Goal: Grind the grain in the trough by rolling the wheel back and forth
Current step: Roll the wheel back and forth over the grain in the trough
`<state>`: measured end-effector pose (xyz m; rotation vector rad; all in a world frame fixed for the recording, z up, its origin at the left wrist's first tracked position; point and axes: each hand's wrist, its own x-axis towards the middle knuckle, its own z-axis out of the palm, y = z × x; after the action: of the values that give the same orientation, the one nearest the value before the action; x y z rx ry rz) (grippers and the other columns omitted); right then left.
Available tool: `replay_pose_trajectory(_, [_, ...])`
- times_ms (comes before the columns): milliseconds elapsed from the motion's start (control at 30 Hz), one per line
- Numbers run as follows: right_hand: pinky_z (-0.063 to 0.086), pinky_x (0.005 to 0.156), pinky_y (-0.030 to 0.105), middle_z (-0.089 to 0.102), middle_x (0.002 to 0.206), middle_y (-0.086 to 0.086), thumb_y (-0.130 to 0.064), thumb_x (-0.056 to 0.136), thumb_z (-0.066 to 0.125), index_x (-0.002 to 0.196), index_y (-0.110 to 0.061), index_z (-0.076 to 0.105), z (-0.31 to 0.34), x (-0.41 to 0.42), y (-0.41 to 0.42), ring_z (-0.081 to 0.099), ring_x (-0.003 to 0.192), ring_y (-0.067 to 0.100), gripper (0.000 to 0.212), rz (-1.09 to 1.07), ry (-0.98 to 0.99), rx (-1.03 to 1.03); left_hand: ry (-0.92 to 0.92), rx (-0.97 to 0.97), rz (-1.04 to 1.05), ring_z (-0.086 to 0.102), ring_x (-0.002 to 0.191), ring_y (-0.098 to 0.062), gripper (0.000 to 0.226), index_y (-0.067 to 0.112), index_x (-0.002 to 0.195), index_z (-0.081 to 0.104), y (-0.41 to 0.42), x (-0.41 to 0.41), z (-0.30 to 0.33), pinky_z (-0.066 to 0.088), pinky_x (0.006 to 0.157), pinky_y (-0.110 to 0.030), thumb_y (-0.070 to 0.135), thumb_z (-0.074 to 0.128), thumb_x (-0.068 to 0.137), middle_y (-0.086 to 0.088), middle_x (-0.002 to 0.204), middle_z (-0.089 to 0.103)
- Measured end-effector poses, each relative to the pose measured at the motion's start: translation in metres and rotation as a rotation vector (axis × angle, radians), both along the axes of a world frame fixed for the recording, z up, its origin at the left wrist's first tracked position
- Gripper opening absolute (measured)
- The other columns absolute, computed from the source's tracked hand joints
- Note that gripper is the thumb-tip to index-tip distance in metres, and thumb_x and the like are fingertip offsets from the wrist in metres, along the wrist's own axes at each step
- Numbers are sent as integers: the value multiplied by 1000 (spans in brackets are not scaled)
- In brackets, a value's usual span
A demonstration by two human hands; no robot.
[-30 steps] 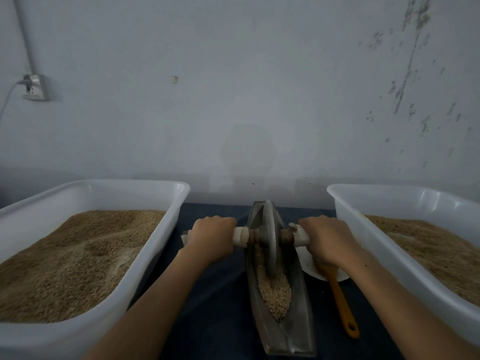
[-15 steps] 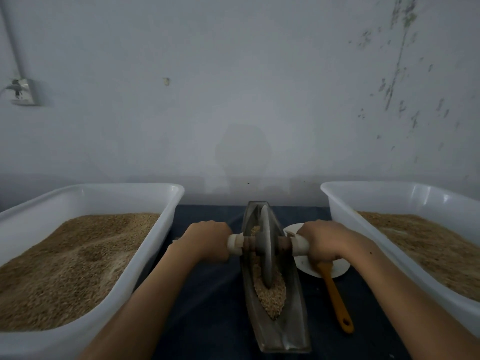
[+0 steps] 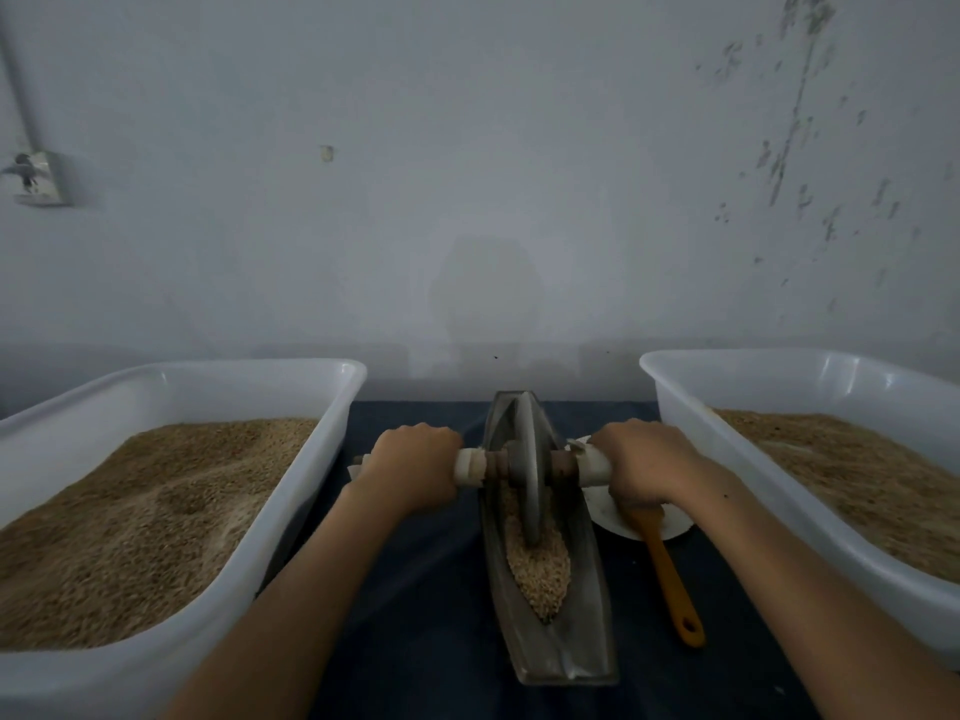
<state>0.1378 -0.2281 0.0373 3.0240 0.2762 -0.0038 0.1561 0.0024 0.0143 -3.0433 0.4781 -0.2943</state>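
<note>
- My left hand (image 3: 410, 467) is curled tight around the left end of the axle handle (image 3: 470, 466), knuckles up.
- My right hand (image 3: 641, 467) grips the right end of that handle the same way.
- The wheel (image 3: 527, 475) stands upright on edge in the trough (image 3: 584, 615), toward its far half, its lower rim sunk into the grain (image 3: 540, 569).
- The grain lies heaped in the trough's middle and near part; the near tip is bare metal.
- The trough sits lengthwise on the dark desk (image 3: 431, 605), between two white tubs.
- The left tub (image 3: 291, 517) and right tub (image 3: 727, 433) both hold tan grain.
- Just right of the trough, an orange-handled spatula (image 3: 670, 579) rests with its head on a white dish (image 3: 670, 524), partly under my right wrist.
</note>
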Motion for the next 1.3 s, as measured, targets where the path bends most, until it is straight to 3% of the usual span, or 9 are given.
replay_pose_trajectory(133, [52, 80, 30, 65, 99, 3, -15, 84, 66, 107, -18, 61, 7, -2, -2, 63, 91, 17, 23, -27, 218, -6, 287, -21, -12, 58, 88, -16, 29, 20, 107, 59, 1, -4, 11, 46, 79, -30, 26, 68, 81, 0, 100, 63])
replay_pose_trajectory(200, [53, 81, 31, 67, 102, 5, -14, 83, 66, 107, -18, 62, 6, -2, -2, 64, 92, 18, 25, -37, 235, -8, 307, -15, -9, 59, 90, -17, 31, 19, 109, 59, 0, -5, 12, 46, 79, -30, 25, 69, 80, 0, 98, 62])
replay_pose_trajectory(367, [48, 75, 29, 58, 89, -2, -15, 85, 61, 100, -23, 57, 0, 1, -1, 58, 83, 15, 18, -15, 42, 5, 83, -11, 0, 56, 82, -15, 20, 22, 99, 57, 0, 0, 3, 42, 71, -29, 29, 64, 82, 3, 93, 62])
replay_pose_trajectory(500, [44, 79, 32, 62, 100, -1, -14, 88, 57, 91, -27, 48, -10, 3, 3, 58, 92, 19, 16, -2, -214, 39, -170, -44, 29, 44, 69, -11, 18, 28, 85, 41, 0, 3, -9, 32, 64, -28, 32, 58, 86, 8, 83, 54])
replay_pose_trajectory(600, [43, 79, 32, 62, 102, -1, -15, 89, 57, 91, -27, 47, -11, 3, 4, 59, 95, 20, 16, -3, -228, 22, -162, -60, 28, 43, 70, -10, 20, 29, 84, 40, 1, 2, -11, 32, 66, -28, 32, 59, 85, 9, 80, 50])
replay_pose_trajectory(800, [42, 70, 27, 55, 83, -6, -15, 84, 63, 94, -27, 52, 0, 4, -3, 53, 75, 12, 20, 2, 43, -4, 94, 22, 24, 59, 89, -18, 25, 21, 103, 57, -1, 0, 4, 45, 75, -30, 28, 65, 81, 0, 100, 63])
replay_pose_trajectory(1033, [49, 70, 27, 60, 87, 0, -17, 81, 67, 80, -25, 50, 4, 5, -5, 60, 82, 16, 19, -16, 226, -22, 246, 3, -8, 59, 86, -17, 27, 21, 104, 59, 0, -3, 10, 48, 79, -31, 26, 68, 79, 0, 98, 64])
replay_pose_trajectory(1167, [43, 66, 26, 53, 77, -5, -15, 83, 63, 80, -28, 47, 0, 7, -3, 54, 73, 13, 20, -4, 79, 2, 125, -4, 1, 54, 79, -14, 20, 24, 97, 56, 0, 0, 4, 43, 72, -30, 28, 65, 81, 3, 91, 61])
replay_pose_trajectory(1300, [48, 79, 31, 62, 95, -2, -14, 86, 59, 87, -27, 48, -12, 9, 1, 58, 85, 17, 17, 0, -173, 31, -145, -35, 24, 45, 70, -12, 18, 28, 85, 39, -1, 3, -8, 34, 64, -28, 30, 58, 86, 8, 80, 50])
